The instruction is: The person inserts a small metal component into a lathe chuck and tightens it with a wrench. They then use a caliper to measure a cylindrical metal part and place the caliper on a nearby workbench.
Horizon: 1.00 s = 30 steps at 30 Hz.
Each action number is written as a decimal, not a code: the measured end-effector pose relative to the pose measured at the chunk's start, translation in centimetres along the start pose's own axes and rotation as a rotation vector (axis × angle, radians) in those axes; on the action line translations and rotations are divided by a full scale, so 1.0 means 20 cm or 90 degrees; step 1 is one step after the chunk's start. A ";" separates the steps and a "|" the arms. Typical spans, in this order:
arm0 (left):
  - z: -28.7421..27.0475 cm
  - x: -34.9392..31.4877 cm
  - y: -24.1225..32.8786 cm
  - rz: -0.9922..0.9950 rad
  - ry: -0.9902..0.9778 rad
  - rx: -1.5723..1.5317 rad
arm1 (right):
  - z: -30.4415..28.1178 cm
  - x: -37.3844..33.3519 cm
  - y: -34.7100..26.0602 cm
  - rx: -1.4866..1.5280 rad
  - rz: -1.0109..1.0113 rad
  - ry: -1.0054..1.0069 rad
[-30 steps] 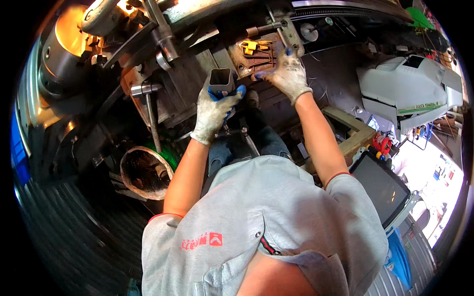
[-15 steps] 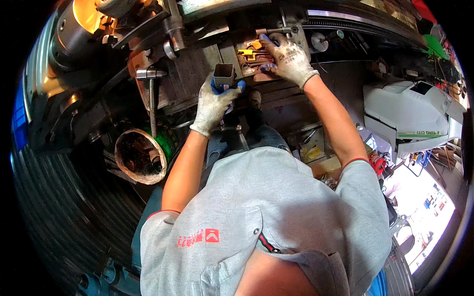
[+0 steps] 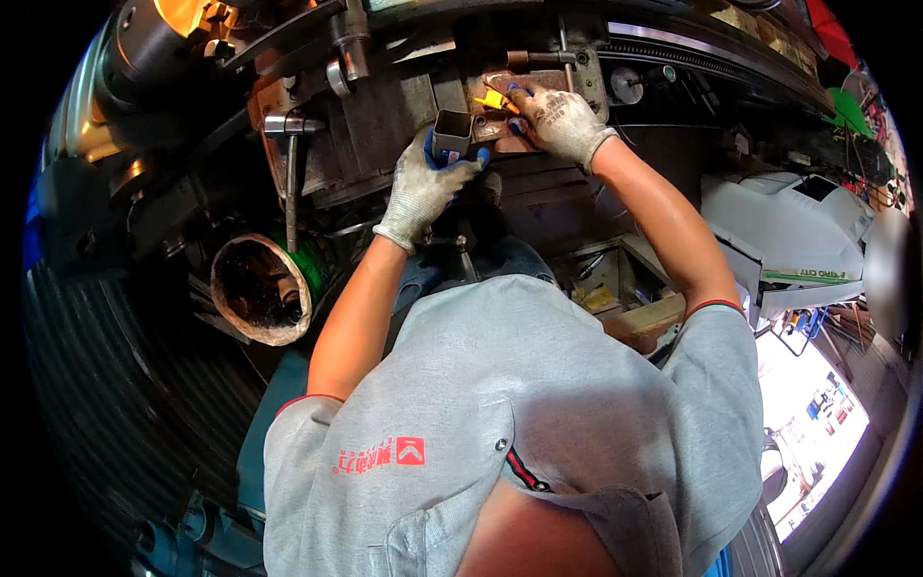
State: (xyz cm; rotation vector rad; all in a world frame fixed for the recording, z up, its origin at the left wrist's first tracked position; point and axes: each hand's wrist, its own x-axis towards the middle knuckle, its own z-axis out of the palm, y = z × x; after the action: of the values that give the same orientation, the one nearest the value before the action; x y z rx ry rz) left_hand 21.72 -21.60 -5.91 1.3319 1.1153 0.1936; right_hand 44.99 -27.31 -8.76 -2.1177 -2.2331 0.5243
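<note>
A square, open-topped dark box [image 3: 453, 125] stands upright in my left hand [image 3: 420, 195], whose gloved fingers wrap round its lower part. My right hand [image 3: 567, 123], in a similar white glove with blue fingertips, is closed on several small pieces with yellow ends [image 3: 496, 100]. Their exact kind is hard to make out. The yellow ends stick out to the left of its fingers, toward the box, just above a brownish metal plate [image 3: 519, 145] on the machine. The box and the yellow-ended pieces are apart.
A T-shaped handle [image 3: 540, 58] lies beyond my right hand. At the left are an upright lever [image 3: 292, 183], a round bin [image 3: 260, 290] with a pale rim and the lathe chuck [image 3: 154, 48]. A white machine cover [image 3: 788, 226] stands at the right.
My right hand has gathered the yellow-ended pieces that lay spread on the plate and lifted them slightly. My left hand still holds the box, now a little farther right in view.
</note>
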 end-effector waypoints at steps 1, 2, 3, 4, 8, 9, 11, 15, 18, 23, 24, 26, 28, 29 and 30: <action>0.00 0.00 0.00 -0.008 -0.007 -0.002 | -0.02 0.02 -0.01 -0.002 -0.004 -0.012; 0.00 0.00 0.00 -0.015 -0.014 -0.004 | -0.03 0.02 -0.02 -0.005 -0.009 -0.025; 0.00 0.00 0.00 0.010 -0.001 0.013 | 0.00 0.04 0.00 -0.001 -0.024 -0.002; 0.01 0.00 0.01 0.036 0.012 0.030 | 0.02 0.05 0.03 -0.006 -0.016 -0.005; 0.01 -0.01 0.05 0.001 -0.009 0.030 | 0.10 0.12 0.06 -0.040 0.046 0.004; 0.01 -0.01 0.03 0.027 0.001 0.017 | 0.10 0.14 0.05 -0.047 0.066 0.002; 0.04 0.01 -0.01 0.081 0.020 -0.008 | 0.09 0.17 0.01 -0.063 0.122 -0.016; 0.05 0.01 0.02 0.080 0.020 -0.013 | 0.00 0.15 0.04 0.012 0.098 -0.056; 0.07 0.06 -0.01 0.093 -0.001 -0.028 | -0.06 0.15 0.10 0.179 0.127 -0.031; 0.10 0.16 0.04 0.069 -0.031 -0.020 | -0.21 0.18 0.22 0.288 0.092 -0.030; 0.12 0.18 0.06 0.084 -0.014 -0.018 | -0.21 0.19 0.28 0.302 0.058 -0.008; 0.14 0.21 0.07 0.102 0.037 -0.015 | -0.42 0.19 0.19 0.340 0.085 -0.090; 0.16 0.24 0.12 0.113 0.031 -0.015 | -0.60 0.18 0.14 0.261 0.086 -0.140; 0.17 0.27 0.13 0.114 0.020 -0.003 | -0.57 0.17 0.19 0.194 -0.004 -0.051; 0.19 0.30 0.15 0.121 0.003 0.005 | -0.56 0.16 0.24 0.120 -0.089 0.037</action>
State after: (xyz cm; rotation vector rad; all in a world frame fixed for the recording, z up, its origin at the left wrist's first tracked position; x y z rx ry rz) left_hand 28.91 -19.18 -7.10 1.4451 0.9946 0.3325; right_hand 52.01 -21.62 -0.10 -1.8483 -2.1839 0.6298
